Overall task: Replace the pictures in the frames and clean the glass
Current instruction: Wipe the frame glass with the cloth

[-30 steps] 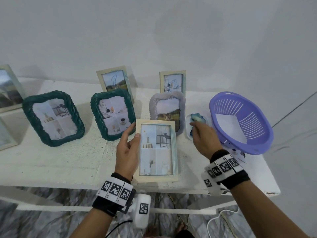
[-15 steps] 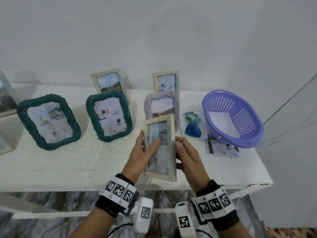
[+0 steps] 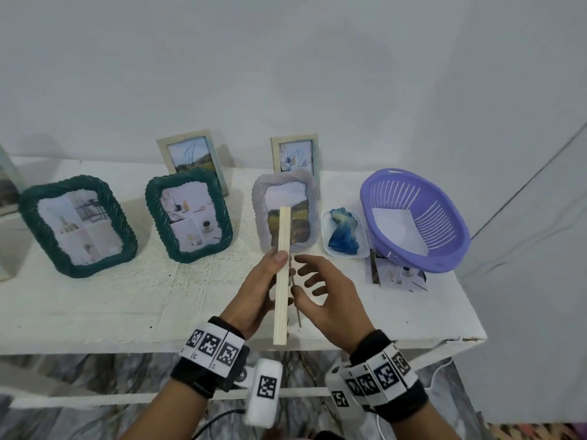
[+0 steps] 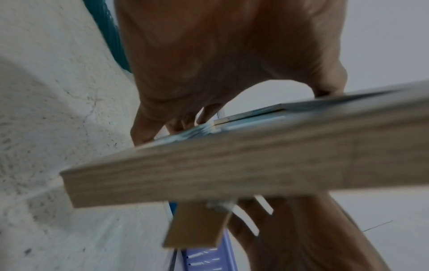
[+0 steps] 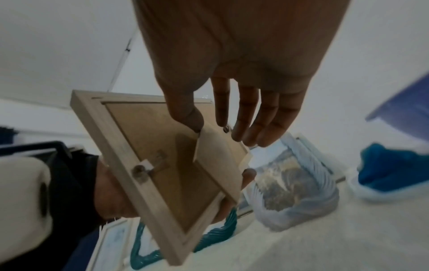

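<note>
My left hand [image 3: 273,267] grips a light wooden picture frame [image 3: 282,274], held upright and edge-on above the table's front edge; the thumb lies on its near side and the fingers wrap the front. The back board [image 5: 162,165] faces my right hand [image 3: 305,281], whose fingers are spread and straight. Its thumb touches the top of the fold-out stand [image 5: 218,146]. A blue cloth [image 3: 344,231] lies on a small white tray [image 3: 327,247]. The frame's wooden edge [image 4: 232,165] fills the blurred left wrist view.
Two green woven frames [image 3: 77,225] [image 3: 189,214] and a grey frame [image 3: 263,201] stand on the white table [image 3: 127,296], with two pale frames [image 3: 190,157] [image 3: 295,154] behind. A purple basket [image 3: 444,246] holds a sheet; loose photos [image 3: 397,276] lie beneath it.
My right hand left the blue cloth and came to the frame. The frame rose off the table and turned edge-on, its back now toward the right hand.
</note>
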Available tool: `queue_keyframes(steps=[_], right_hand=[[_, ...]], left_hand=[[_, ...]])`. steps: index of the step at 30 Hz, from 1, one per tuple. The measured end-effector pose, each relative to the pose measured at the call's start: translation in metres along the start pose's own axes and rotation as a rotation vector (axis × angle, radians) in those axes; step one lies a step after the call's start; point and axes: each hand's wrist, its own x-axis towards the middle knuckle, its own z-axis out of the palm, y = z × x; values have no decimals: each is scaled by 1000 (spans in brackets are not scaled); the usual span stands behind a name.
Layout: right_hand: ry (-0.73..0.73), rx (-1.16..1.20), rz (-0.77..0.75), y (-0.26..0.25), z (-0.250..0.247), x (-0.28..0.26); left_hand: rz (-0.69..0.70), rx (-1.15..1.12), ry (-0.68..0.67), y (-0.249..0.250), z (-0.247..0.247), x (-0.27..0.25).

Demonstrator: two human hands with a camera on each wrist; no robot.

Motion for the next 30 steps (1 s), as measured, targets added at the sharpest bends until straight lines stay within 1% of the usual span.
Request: queue_keyframes(steps=[3, 5, 7, 9, 10, 11, 12, 13, 15, 17, 19, 23, 26, 29, 30], right_hand=[[91, -321, -182, 6, -14, 3], [154, -542, -272, 8, -23, 4], [159, -698, -273, 5, -30, 3], [144, -769, -197, 3, -34, -2], [129, -738, -147, 1, -34, -5], [96, -625, -65, -3, -36, -6], [46, -434, 57, -6, -38, -6], [-3, -188, 198, -10, -40, -5], [-29, 246, 442, -22, -47, -4], [-37, 490, 558, -25, -55, -2], [-63, 597, 594, -22, -60, 0], [-86, 751, 635, -6, -64, 4], [-109, 852, 680, 5, -62, 5], [-167, 892, 677, 11, -57, 6], [-179, 888, 662, 12, -55, 7]], left_hand=[[-15, 38, 15, 1, 4, 1], [-37, 73, 20, 1, 8, 1], [-47, 74, 35, 1, 14, 0], [-48, 75, 45, 1, 20, 0], [-40, 84, 48, 1, 23, 1], [-27, 98, 50, 2, 26, 0], [-8, 118, 54, 1, 29, 0], [15, 148, 58, 1, 32, 0], [58, 202, 95, -1, 36, -1], [106, 220, 153, -4, 34, -2], [103, 214, 228, -4, 29, -2], [-3, 175, 302, 5, 27, -2], [-107, 172, 263, 14, 28, -4], [-198, 154, 220, 18, 21, -4], [-209, 149, 212, 20, 18, -5]])
